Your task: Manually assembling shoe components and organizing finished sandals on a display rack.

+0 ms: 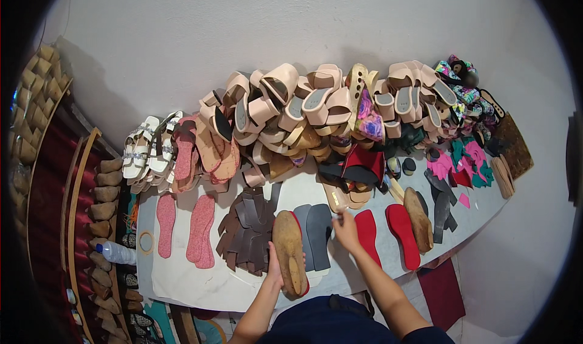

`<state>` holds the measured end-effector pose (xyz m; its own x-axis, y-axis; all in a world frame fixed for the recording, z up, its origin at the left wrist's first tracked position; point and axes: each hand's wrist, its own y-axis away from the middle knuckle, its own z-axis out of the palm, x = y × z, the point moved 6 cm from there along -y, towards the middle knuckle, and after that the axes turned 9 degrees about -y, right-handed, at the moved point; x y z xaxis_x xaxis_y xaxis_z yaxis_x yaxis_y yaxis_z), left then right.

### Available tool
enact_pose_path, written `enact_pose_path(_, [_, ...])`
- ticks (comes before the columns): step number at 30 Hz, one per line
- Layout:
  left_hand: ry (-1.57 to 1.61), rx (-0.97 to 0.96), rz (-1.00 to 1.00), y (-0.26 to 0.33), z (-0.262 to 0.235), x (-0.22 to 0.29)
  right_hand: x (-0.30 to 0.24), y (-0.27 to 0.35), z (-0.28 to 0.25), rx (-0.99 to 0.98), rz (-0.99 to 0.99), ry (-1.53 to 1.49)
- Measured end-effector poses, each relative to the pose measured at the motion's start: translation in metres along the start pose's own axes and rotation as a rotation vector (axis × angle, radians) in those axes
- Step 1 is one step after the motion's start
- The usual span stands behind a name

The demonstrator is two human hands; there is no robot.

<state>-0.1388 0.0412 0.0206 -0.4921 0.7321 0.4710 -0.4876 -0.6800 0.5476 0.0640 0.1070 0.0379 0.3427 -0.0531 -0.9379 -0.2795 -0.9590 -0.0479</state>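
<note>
A worn tan shoe last (288,240) with a red edge along its right side is gripped by my left hand (275,267), in front of my body at the table's near edge. My right hand (345,233) is closed over the table, fingers pinched; what is in them, if anything, I cannot make out. Just beyond its fingertips lies a beige insole (333,196). Grey insoles (318,234) lie between my hands, and a red insole (367,234) is right of my right hand. Farther right, another red insole (402,237) lies beside a second last (418,219).
Beige heeled sandals (319,98) are heaped along the wall. Dark brown strips (246,228) and pink insoles (203,228) lie left on the white table (182,283). Coloured scraps (477,161) lie at the right. A rack of lasts (106,195) and a bottle (118,253) stand left.
</note>
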Motion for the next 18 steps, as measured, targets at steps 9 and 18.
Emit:
enact_pose_path(9, [-0.137,-0.063,-0.057,-0.004,0.018,-0.015,-0.009,-0.162,-0.051,0.398,0.021,0.065])
enact_pose_path(18, [-0.009,-0.083,-0.013,0.015,-0.005,-0.004,-0.077,-0.130,-0.003,-0.047,0.027,-0.592])
